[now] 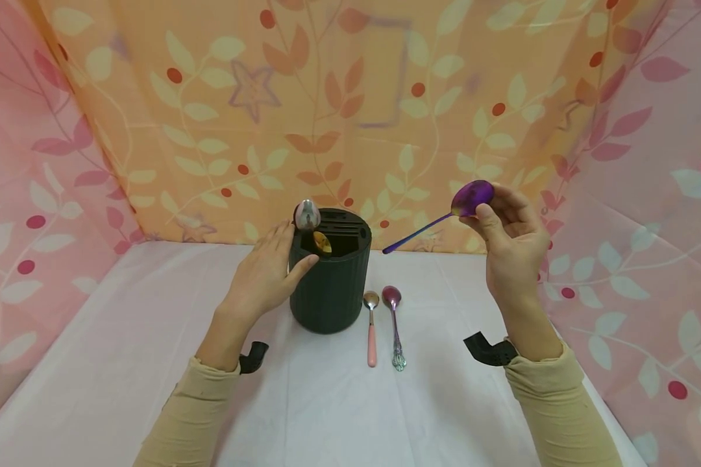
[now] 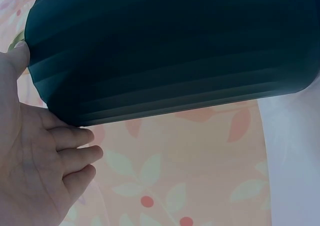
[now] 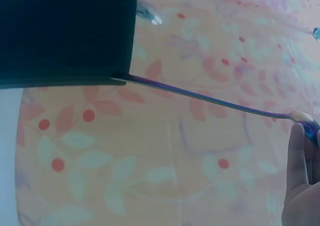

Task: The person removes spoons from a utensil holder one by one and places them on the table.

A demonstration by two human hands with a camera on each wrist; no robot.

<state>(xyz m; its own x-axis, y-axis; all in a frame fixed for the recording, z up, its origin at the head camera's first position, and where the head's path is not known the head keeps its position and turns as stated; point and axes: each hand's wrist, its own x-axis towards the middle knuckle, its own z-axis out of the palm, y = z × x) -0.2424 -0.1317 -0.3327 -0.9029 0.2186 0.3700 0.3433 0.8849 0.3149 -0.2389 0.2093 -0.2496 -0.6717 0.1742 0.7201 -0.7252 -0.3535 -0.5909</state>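
My right hand pinches an iridescent purple spoon by its bowl, right of the dark ribbed utensil holder. The handle slants down and left; its tip is apart from the holder in the head view. With fingers fairly straight, my left hand rests against the holder's upper left side, the thumb near its front rim. Inside the holder stand a silver spoon and a gold spoon, bowls up, handles hidden. The left wrist view shows the left fingers along the holder's edge.
A pink-handled spoon and a purplish spoon with an ornate handle lie side by side on the white cloth, just right of the holder. Leaf-patterned curtains enclose the back and both sides.
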